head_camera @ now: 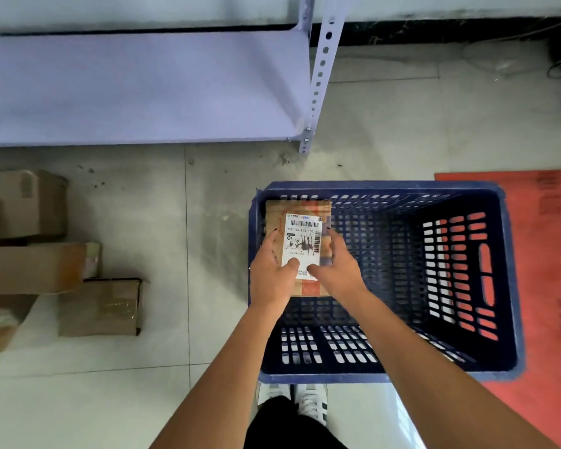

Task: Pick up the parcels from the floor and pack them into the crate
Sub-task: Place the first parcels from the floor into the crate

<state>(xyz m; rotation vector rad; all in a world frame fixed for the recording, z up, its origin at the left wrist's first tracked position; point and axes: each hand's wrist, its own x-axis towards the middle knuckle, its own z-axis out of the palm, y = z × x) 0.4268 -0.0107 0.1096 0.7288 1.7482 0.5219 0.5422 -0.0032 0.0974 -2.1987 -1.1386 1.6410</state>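
A dark blue slatted plastic crate point(506, 286) stands on the floor in front of me. Inside its far left corner is a brown cardboard parcel point(305, 215) with a white shipping label on top. My left hand point(271, 270) grips the parcel's left side with the thumb on the label. My right hand point(337, 267) holds its right side, thumb also on the label. On the floor at the left lie several more cardboard parcels: one point(30, 204), another point(42, 267), a third point(101, 307).
A pale metal shelf point(143, 85) with a perforated post point(321, 69) stands beyond the crate. A red mat point(544, 254) lies under and right of the crate. My feet in white shoes point(292, 400) are just behind the crate's near wall.
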